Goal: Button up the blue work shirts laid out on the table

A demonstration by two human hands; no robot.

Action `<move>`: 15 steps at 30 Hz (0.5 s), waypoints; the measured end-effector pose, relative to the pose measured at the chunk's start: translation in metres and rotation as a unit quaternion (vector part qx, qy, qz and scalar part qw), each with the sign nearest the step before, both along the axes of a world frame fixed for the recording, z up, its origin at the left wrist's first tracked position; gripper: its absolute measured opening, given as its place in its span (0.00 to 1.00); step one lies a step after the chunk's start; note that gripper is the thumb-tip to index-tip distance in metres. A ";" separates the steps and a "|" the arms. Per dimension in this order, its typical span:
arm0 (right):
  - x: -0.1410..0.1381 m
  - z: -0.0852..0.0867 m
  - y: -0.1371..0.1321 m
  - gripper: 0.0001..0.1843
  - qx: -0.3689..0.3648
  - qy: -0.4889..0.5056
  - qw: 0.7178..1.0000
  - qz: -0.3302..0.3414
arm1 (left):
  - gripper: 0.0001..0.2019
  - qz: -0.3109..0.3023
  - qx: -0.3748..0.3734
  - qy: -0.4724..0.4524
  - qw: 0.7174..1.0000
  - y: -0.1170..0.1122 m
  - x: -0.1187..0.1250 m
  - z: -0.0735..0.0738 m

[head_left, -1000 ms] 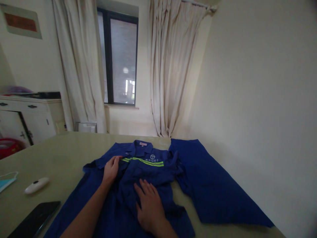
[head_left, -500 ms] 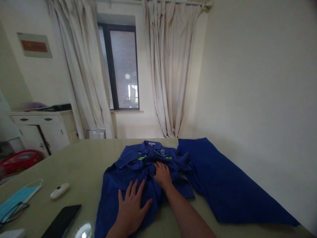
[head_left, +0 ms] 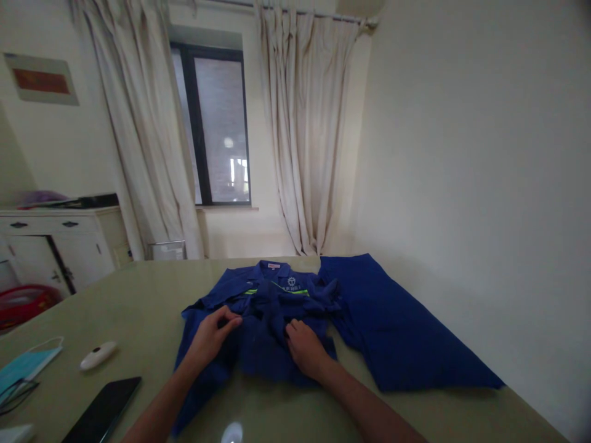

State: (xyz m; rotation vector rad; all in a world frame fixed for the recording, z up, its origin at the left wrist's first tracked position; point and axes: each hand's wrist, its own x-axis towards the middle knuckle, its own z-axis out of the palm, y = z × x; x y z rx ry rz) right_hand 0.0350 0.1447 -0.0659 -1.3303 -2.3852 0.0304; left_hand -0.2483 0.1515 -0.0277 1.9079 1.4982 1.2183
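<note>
A blue work jacket [head_left: 265, 351] with yellow-green stripes, a collar label and a white gear emblem lies rumpled in front of me, its collar toward the far edge. My left hand [head_left: 217, 329] pinches the jacket's cloth on its left side. On the right, my right hand [head_left: 302, 344] has its fingers curled on the cloth, gripping a fold. Between both hands the front fabric is bunched and raised a little. Beside the jacket, blue trousers [head_left: 406, 332] lie folded flat, touching its right sleeve.
The pale green table [head_left: 152, 307] carries a black phone [head_left: 104, 409], a white oval device [head_left: 98, 355], a light blue face mask [head_left: 30, 366] and a dark cable [head_left: 18, 394] on the left. Behind stand a white cabinet [head_left: 83, 240], a red basket [head_left: 28, 304] and curtains [head_left: 305, 135].
My left hand, spread flat on the jacket before, has moved up and closed on its cloth. The right hand has shifted slightly down, and the jacket's lower front is pulled up and bunched.
</note>
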 end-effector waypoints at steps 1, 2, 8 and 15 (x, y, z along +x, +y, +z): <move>0.008 -0.002 -0.007 0.10 0.000 0.011 1.000 0.002 | 0.19 0.011 0.010 -0.013 1.000 -0.001 -0.005 0.003; 0.016 -0.004 -0.014 0.10 -0.004 0.037 0.999 0.002 | 0.20 0.032 0.018 -0.025 0.999 -0.002 -0.009 0.005; 0.049 -0.006 -0.037 0.16 -0.068 0.269 0.958 -0.067 | 0.22 0.298 -0.021 -0.096 0.950 -0.003 -0.029 0.016; 0.049 -0.004 -0.034 0.21 -0.060 0.332 0.936 -0.099 | 0.25 0.113 -0.018 0.208 0.971 -0.024 0.034 0.012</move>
